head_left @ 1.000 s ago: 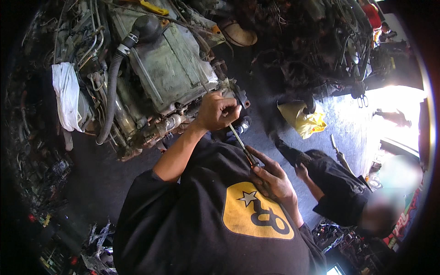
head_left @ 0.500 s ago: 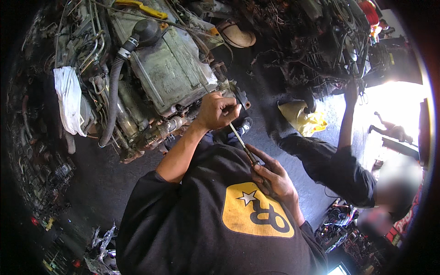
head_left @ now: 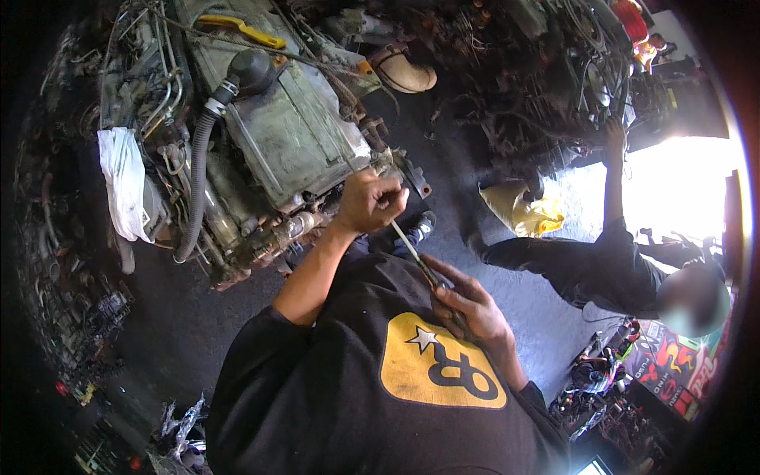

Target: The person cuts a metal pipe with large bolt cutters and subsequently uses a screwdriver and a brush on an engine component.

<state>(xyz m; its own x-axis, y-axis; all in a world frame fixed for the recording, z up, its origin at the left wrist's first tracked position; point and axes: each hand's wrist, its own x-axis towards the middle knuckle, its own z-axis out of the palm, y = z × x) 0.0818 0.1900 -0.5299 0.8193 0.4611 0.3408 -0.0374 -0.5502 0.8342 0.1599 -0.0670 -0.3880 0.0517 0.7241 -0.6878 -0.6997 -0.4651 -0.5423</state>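
My left hand [head_left: 372, 202] is closed around the upper end of a thin metal rod [head_left: 406, 242], just below the front edge of a grimy engine [head_left: 290, 134]. My right hand [head_left: 471, 313] grips a dark handle [head_left: 437, 279] at the rod's lower end, in front of my dark shirt. A grey corrugated hose [head_left: 195, 182] with a black cap runs down the engine's left side. A white cloth or plastic bag [head_left: 119, 178] hangs there, and a yellow bar [head_left: 241, 28] lies on top.
Dark engine parts and cables [head_left: 538, 87] fill the upper right. A co-worker [head_left: 578, 273] at right reaches up toward them. A yellow sack [head_left: 518, 207] lies on the dark floor [head_left: 206, 332]. A curved pipe [head_left: 408, 73] sits behind the engine. Clutter [head_left: 602, 380] piles at lower right.
The co-worker has raised an arm up to the parts at upper right, with head and body shifted. My hands keep their grip and have barely moved; the engine appears slightly lower in view.
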